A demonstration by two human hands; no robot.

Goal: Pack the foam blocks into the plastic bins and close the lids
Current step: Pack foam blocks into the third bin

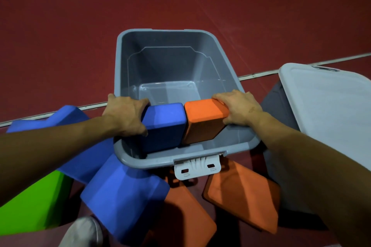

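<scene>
Between curled fingers, the left hand (128,114) gripped a blue foam block (163,126) and the right hand (239,109) an orange foam block (204,120), pressed side by side, seemingly to fit the grey bin (176,56).

Dark red floor (80,26) crossed by pale line (281,71); grey shoe (84,230), perhaps sock, at bottom edge.

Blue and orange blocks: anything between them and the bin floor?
Nothing visible. The left hand grips the blue block and the right hand grips the orange block, both already inside the near rim of the open grey bin. The floor below shows bare; its lid is off.
</scene>
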